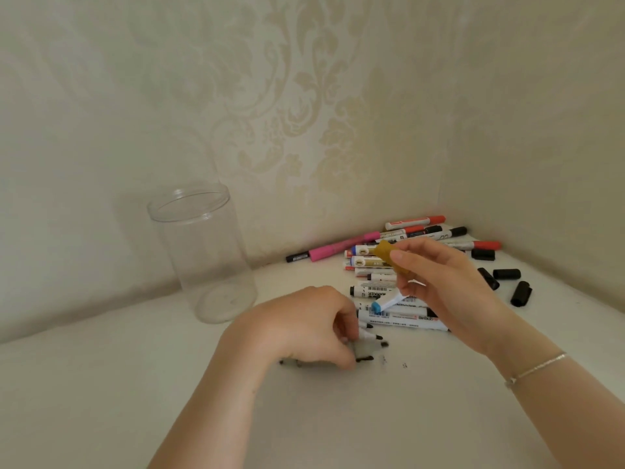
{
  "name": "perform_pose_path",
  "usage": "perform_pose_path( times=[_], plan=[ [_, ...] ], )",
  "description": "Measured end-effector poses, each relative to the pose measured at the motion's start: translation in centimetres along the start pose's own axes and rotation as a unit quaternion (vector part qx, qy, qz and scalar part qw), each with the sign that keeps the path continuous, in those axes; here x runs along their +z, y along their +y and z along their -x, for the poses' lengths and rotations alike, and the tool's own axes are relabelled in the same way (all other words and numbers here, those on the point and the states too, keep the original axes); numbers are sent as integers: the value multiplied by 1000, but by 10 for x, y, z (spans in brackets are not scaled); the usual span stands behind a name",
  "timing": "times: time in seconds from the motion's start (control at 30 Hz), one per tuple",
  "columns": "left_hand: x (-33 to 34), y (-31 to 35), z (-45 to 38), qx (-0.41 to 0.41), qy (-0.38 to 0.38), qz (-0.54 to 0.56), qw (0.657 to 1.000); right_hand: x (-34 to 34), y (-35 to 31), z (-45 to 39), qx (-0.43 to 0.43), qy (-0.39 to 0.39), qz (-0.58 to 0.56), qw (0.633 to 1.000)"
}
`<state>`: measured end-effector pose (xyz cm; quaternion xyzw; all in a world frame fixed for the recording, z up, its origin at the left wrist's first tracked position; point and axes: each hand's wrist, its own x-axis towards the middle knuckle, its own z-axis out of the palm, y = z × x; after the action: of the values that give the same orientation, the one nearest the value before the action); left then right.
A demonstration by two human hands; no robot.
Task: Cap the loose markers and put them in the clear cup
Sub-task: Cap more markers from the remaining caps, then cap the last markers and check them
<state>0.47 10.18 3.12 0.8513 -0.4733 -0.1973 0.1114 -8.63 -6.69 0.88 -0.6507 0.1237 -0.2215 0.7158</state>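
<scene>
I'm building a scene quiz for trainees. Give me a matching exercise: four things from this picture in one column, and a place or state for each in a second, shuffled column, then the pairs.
Things
1. clear cup
2. gold cap
3. pink marker
4. loose black caps

Places or states
A. lying at the back of the pile, by the wall
B. pinched in the right hand
C. upright, nothing inside
D. scattered to the right of the pile

Pairs: 1-C, 2-B, 3-A, 4-D
</scene>
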Motion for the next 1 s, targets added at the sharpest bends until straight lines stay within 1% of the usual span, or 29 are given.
perform_pose_path(
  times=[0.07,0.13,0.2,0.27,0.3,0.37,0.43,0.57,0.8,1.0],
  plan=[
    [-9,-1,-1,27,28,105,994,-3,-2,0,-17,18,-50,998],
    [-16,0,-7,67,58,226,970,-9,-5,-2,-37,46,-125,990],
    [-22,3,-17,93,106,291,946,-17,-8,-5,-48,73,-189,978],
    [-24,5,-32,104,161,340,921,-24,-9,-8,-61,101,-211,970],
    [-24,4,-40,105,187,339,916,-27,-10,-8,-69,117,-206,969],
    [-21,2,-57,99,241,279,924,-31,-11,-9,-81,148,-186,968],
    [-15,3,-68,98,272,241,927,-33,-10,-9,-83,175,-176,965],
    [-4,5,-77,112,287,229,923,-34,-7,-12,-81,202,-139,966],
    [1,7,-79,133,304,214,919,-31,-6,-11,-80,171,-120,975],
    [5,8,-78,128,302,186,926,-33,-6,-11,-77,175,-115,975]
  ],
)
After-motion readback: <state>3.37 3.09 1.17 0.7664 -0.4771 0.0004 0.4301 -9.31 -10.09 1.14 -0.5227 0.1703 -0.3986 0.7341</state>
